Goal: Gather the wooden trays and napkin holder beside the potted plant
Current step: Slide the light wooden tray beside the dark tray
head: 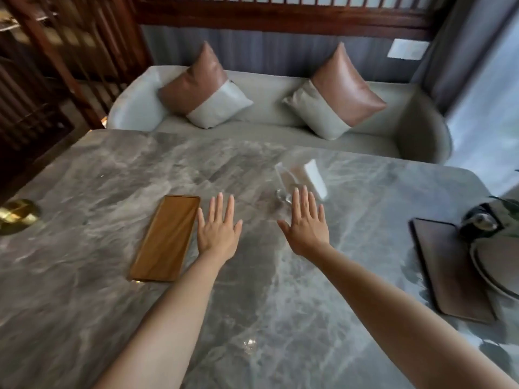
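A long light-brown wooden tray (166, 238) lies on the grey marble table (280, 304), left of centre. My left hand (218, 228) hovers flat just to its right, fingers spread, holding nothing. My right hand (306, 221) is also flat and empty, its fingertips right in front of a clear napkin holder (289, 181) with white napkins (316, 178). A darker wooden tray (446, 276) lies at the right edge, next to the dark pot (480, 220) of a plant with green leaves.
A pale plate (497, 265) rests on the dark tray. A brass object (16, 213) stands at the table's left edge. Behind the table runs a grey sofa (269, 94) with two brown-and-grey cushions. Wooden screens stand at the left.
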The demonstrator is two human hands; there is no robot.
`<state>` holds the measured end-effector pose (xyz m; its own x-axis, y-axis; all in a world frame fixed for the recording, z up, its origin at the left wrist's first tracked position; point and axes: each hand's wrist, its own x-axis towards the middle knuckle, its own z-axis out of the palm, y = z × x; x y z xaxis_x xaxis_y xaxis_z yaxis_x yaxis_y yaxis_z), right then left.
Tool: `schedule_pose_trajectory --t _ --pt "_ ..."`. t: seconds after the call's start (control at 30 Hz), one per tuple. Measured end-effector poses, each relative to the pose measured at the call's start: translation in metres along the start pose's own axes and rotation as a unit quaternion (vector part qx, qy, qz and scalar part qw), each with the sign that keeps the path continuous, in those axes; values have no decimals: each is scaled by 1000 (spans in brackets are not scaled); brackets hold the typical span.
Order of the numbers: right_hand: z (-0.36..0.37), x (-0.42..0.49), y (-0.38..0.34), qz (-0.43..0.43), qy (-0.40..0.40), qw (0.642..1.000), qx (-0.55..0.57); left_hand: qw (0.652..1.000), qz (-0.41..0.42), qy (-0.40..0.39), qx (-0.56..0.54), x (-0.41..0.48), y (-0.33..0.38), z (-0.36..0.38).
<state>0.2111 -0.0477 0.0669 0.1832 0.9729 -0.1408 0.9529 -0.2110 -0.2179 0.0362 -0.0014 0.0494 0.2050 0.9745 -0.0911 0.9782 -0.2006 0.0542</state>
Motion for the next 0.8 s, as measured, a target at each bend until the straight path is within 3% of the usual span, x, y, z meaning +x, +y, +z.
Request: schedule_pose_trajectory --t 0.37,0.57,0.8 --pt "62 12 -153 -45 -77 996 12 993 -109 -41 -16 -3 -174 26" --pt "97 9 -201 -26 -119 992 23 989 -118 -80 -28 -10 -207 48" --pt "129 11 -227 76 -193 972 114 984 -124 -113 -55 -5 -218 70"
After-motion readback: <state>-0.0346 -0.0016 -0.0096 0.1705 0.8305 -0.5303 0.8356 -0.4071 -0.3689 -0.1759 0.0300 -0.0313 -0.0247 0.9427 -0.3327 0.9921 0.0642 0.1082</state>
